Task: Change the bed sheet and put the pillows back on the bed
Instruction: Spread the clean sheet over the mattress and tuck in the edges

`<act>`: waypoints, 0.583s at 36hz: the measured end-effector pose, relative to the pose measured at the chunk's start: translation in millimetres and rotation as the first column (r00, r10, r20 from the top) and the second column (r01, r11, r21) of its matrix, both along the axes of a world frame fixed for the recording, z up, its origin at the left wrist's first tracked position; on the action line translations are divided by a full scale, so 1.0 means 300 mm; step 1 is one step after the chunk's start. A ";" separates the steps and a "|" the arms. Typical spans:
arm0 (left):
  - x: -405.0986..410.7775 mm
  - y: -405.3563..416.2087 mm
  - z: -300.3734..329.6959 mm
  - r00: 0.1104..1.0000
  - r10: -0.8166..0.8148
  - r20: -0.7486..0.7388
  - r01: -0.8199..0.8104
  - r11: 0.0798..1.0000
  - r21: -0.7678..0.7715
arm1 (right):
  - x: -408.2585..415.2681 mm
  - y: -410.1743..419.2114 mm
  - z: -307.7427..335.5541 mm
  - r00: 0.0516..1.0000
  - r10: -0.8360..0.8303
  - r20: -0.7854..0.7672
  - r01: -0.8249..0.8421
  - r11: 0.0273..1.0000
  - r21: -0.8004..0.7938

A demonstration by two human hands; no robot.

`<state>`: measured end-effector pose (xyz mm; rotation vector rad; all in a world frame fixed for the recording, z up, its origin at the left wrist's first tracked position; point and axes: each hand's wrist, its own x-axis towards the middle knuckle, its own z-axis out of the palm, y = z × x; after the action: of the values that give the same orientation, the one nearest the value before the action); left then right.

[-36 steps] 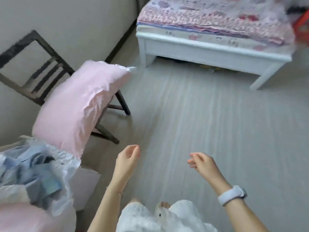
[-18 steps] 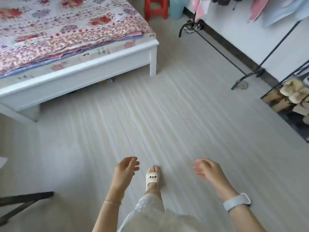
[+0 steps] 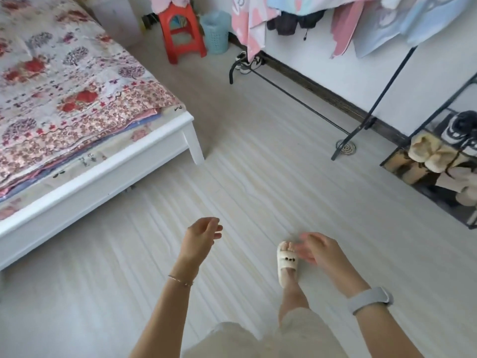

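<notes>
A white-framed bed (image 3: 108, 174) fills the left side, covered by a floral red-and-purple patterned sheet (image 3: 64, 81) with layered bedding edges showing at its foot. No pillow is in view. My left hand (image 3: 200, 237) hovers over the floor in the lower middle, fingers relaxed and holding nothing. My right hand (image 3: 318, 248), with a grey watch band on its wrist, hangs beside it, fingers loosely spread and empty. Both hands are well clear of the bed.
A black clothes rack (image 3: 346, 130) with hanging garments (image 3: 258, 19) lines the right wall. A shoe rack (image 3: 438, 166) stands at the far right. A red stool (image 3: 180, 34) and a blue basket (image 3: 216, 29) sit at the back. My slippered foot (image 3: 286, 262) is on the pale floor.
The view has swung right, away from the chair with the pink pillow, past the bed's foot toward the clothes rack. Both hands stay empty and low in front of me.
</notes>
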<state>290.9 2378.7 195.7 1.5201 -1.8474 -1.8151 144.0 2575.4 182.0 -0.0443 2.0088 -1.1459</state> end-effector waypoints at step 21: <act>-1.044 -0.669 -0.034 0.973 0.215 0.078 -0.217 0.976 0.011 | -1.281 -0.802 -0.026 0.982 0.185 -0.037 -0.184 0.982 0.035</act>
<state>-22.3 2177.9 185.6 1.7439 -1.6241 -1.7031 -240.5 2334.9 174.3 -0.2348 2.0113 -1.0025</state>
